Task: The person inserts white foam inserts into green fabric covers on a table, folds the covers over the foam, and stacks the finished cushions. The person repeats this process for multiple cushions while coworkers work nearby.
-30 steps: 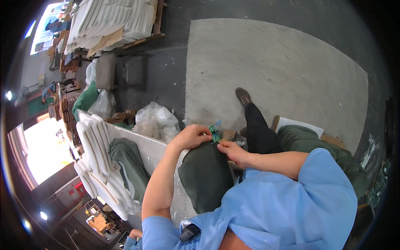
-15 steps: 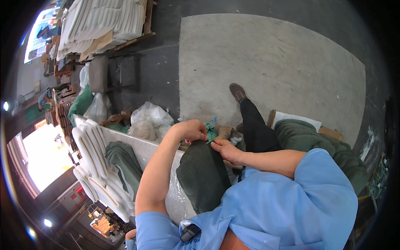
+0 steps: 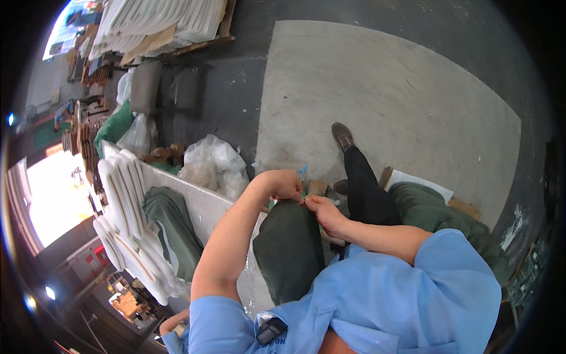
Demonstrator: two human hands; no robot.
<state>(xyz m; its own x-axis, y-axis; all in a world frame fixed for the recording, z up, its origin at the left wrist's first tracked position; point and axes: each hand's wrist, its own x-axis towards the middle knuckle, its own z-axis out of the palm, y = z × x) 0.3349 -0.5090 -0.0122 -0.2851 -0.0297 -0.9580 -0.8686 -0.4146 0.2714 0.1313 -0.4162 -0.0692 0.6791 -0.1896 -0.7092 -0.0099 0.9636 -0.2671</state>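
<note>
A dark green cushion (image 3: pixel 289 253) stands against my front, narrow toward its far end, resting by a plastic-wrapped board. At that far edge my left hand (image 3: pixel 285 185) is closed, bent in from the left at the wrist. My right hand (image 3: pixel 325 213) comes from the right, its thumb and forefinger pinched beside the left fingertips. What the two hands pinch is too small and covered to make out. Just beyond the fingers, a bit of green and blue string (image 3: pixel 303 172) shows; my left hand hides most of it.
The wrapped board (image 3: pixel 171 184) runs along my left, with white foam pads (image 3: pixel 121 192) and a folded green cover (image 3: pixel 171 221) beyond it. Clear plastic bags (image 3: pixel 213 165) lie on the floor. Stacked green cushions (image 3: pixel 433 209) are at right. Far left, white pads (image 3: pixel 159 26) sit on a pallet.
My left hand has shifted right, closer to the right fingertips, and now covers most of the green strings. The view has turned slightly; the cushion stays in place.
</note>
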